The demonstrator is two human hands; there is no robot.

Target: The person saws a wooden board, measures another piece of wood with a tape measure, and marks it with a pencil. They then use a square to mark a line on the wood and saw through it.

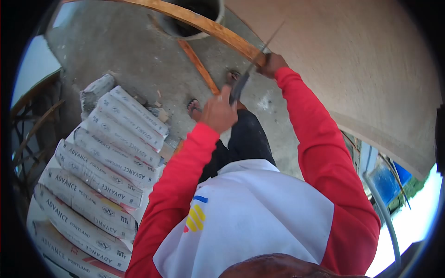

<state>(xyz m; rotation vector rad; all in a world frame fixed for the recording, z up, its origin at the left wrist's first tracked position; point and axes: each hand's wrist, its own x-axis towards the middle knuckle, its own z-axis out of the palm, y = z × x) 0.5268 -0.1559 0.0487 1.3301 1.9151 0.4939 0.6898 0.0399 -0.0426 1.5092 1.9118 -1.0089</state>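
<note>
My left hand [219,111] is closed around the dark handle of a hand saw [240,86]. The thin saw blade points up and to the right, crossing the long wooden strip [204,24] close to its near end. At that end, my right hand [272,66] is closed on the strip, just right of the blade. The strip runs up and left over a round bucket. Whether the blade's teeth touch the wood cannot be made out.
Stacked cement bags [92,180] fill the lower left. A second wooden piece [198,67] extends below the bucket [221,11]. My sandalled feet are on the concrete floor [125,51]. A large pale board [371,83] stands at right, with a blue object [387,183] beyond it.
</note>
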